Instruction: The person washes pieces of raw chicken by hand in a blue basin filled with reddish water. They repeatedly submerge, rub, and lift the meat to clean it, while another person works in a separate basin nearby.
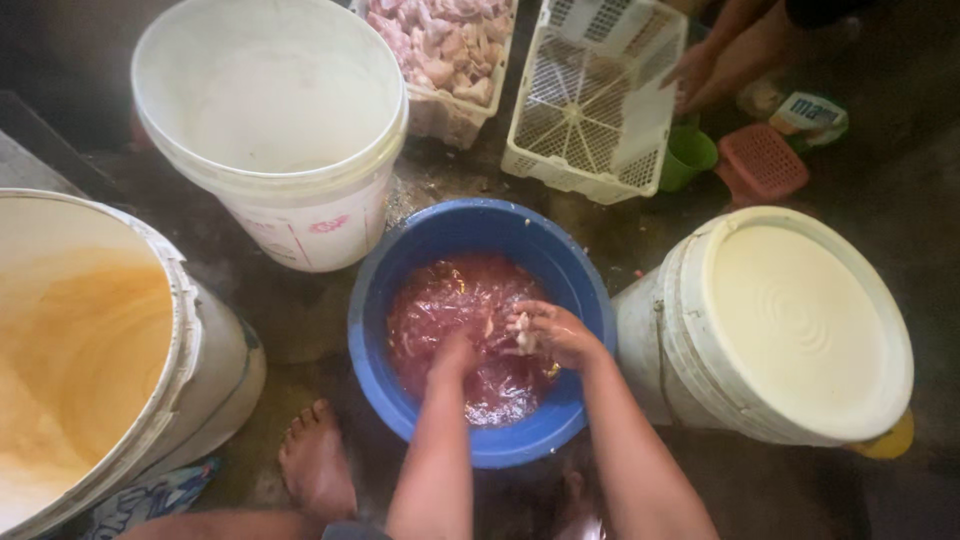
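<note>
Hands work inside a blue plastic basin [478,250] on a wet, dark floor [300,310], seen from above. The basin holds red, bloody water, and the step in hand appears to be rinsing raw meat. The left hand [455,352] is plunged into the red water; whether its grip is closed on anything I cannot tell. The right hand [553,332] has its fingers curled shut on a small pale meat piece [524,333], held just above the water near the basin's middle. By my judgement, the next move calls for a firm hold on the slippery piece while lifting it clear.

Around the basin stand three white plastic buckets: an empty bucket [270,120] behind it with a small pinkish label on its side, a lidded bucket [790,320] to the right, and a stained bucket [90,350] to the left with an orange-tinted interior. Behind lie a white crate of pale meat pieces [440,45] and an empty white crate [595,95] touched by another person's hand [690,75]. Near it sit a green cup [688,155], a red perforated basket [762,163] and a small printed packet [810,112]. A bare foot [315,460] rests beside the basin.
</note>
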